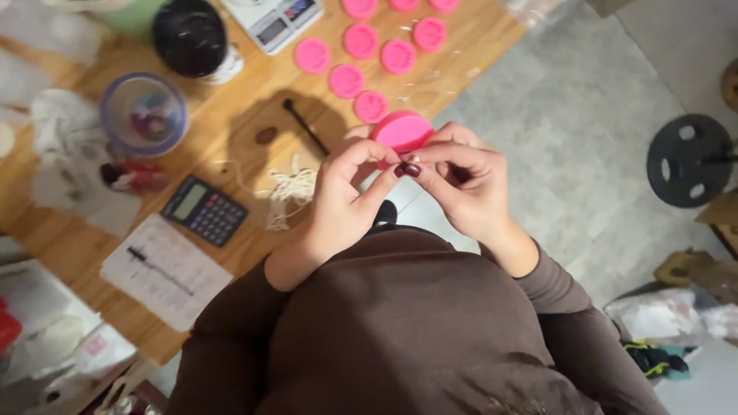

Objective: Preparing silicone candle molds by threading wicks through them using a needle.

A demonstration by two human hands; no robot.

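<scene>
Fingertips of both hands — left hand (346,196), right hand (461,188) — pinch pink mold (401,131).

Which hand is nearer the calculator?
Left. The left hand is up at the pink round mould, with the calculator just to its left on the table. The right hand is on the mould's far side, farther away.

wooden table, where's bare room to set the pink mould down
Bare wood on the wooden table lies between the black stick and the dark calculator, and along the right edge by the round pink silicone moulds. Crowded: the left side with the clear plastic cup, and the top with the black-lidded jar and white scale.
</scene>
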